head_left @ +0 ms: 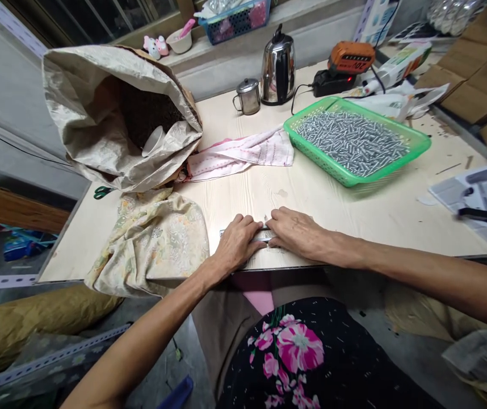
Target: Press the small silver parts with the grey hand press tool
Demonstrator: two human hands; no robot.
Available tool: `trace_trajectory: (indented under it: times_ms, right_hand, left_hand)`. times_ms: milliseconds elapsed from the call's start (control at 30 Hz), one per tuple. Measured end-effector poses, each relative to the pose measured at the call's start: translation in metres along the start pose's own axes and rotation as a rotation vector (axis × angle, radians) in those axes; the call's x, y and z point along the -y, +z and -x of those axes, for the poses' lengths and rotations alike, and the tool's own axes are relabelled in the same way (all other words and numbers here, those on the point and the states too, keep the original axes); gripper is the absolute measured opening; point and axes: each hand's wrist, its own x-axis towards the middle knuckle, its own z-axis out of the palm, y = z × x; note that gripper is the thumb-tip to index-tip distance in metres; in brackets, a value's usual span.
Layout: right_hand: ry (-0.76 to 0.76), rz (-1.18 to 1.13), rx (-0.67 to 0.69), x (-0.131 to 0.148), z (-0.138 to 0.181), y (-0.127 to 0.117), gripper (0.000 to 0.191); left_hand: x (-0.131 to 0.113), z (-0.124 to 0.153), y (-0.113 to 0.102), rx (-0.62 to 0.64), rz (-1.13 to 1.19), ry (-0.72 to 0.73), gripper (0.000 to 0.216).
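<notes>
Bright light covers the tabletop, the kettle glints, and the view's edges look stretched.

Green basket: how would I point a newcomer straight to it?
On the pale table, look beyond the right hand, nearer than the steel kettle. There sits the green plastic basket, filled with silvery metal pins; the other basket, on the ledge, is blue.
</notes>
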Motion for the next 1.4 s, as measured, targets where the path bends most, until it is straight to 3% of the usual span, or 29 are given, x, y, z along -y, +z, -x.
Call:
trace_trajectory:
  times_ms: [167, 433, 500, 600, 767, 933, 1033, 1133, 1267, 1400]
  right_hand:
    - [0.006, 0.01, 0.008, 0.002, -0.004, 0.008, 0.012]
    - [0.005, -0.013, 0.012, -0.001, -0.004, 0.004, 0.019]
    - [-0.017, -0.016, 0.0, -0.01, -0.005, -0.001, 0.025]
    - [-0.067, -0.04, 0.038, -0.026, -0.011, -0.008, 0.041]
    - [-0.043, -0.064, -0.007, -0.041, -0.032, -0.005, 0.028]
    - [-0.024, 0.05, -0.028, -0.044, -0.059, -0.006, 0.017]
    - [-0.024, 0.115, -0.059, -0.027, -0.068, -0.018, 0.013]
    - [-0.234, 0.114, -0.014, 0.011, -0.068, -0.026, 0.015]
    - [-0.498, 0.124, 0.193, 0.062, -0.073, -0.019, 0.006]
    - [-0.604, 0.223, 0.181, 0.076, -0.082, -0.006, 0.012]
  left_hand:
    - [-0.004, 0.002, 0.006, -0.037, 0.016, -0.013, 0.024]
    - [-0.007, -0.003, 0.006, -0.02, -0.071, -0.05, 0.029]
    - [-0.01, 0.003, 0.01, -0.089, -0.09, -0.077, 0.029]
    - [-0.021, 0.019, 0.024, -0.249, -0.125, -0.091, 0.047]
    - [-0.049, 0.042, 0.052, -0.293, -0.113, 0.008, 0.05]
    - [-0.063, 0.045, 0.061, -0.301, -0.045, 0.001, 0.048]
    - [-0.063, 0.044, 0.061, -0.32, -0.01, 0.012, 0.051]
    - [-0.061, 0.044, 0.065, -0.342, 0.019, 0.029, 0.054]
    - [-0.054, 0.046, 0.077, -0.334, 0.042, 0.015, 0.054]
    - [-0.058, 0.052, 0.079, -0.329, -0.003, 0.034, 0.054]
